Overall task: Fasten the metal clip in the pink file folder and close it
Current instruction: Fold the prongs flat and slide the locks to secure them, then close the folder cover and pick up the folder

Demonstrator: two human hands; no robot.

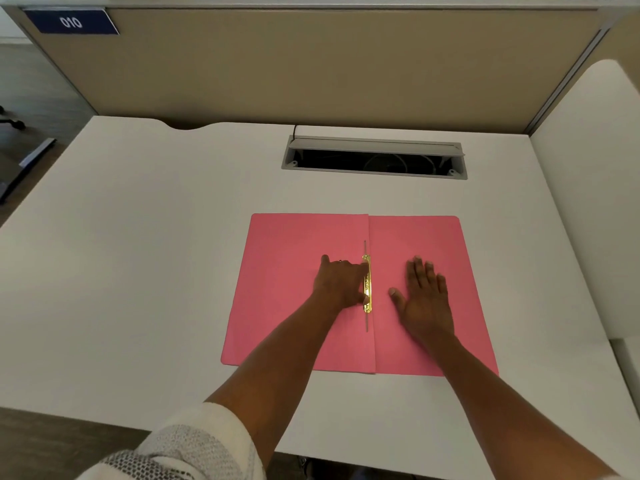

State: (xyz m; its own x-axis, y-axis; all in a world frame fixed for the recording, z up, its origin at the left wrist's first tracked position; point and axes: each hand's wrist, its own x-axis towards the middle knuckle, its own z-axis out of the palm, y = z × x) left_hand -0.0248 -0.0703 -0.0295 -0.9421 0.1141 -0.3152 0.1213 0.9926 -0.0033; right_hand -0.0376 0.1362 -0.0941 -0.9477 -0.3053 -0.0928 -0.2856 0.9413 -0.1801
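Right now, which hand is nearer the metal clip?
Left. The left hand touches the metal clip at the pink folder's fold; the right hand lies flat, apart, on its right side.

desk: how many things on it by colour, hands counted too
pink: 1, the open folder
gold: 1, the metal clip along its fold
grey: 1, the cable hatch set in the desk
hands: 2, left hand at the clip, right hand flat
total: 5

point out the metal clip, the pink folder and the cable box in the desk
metal clip point(367, 284): head view, middle of the gold bar.
pink folder point(277, 306): head view, bare left flap.
cable box point(374, 143): head view, its raised grey lid.
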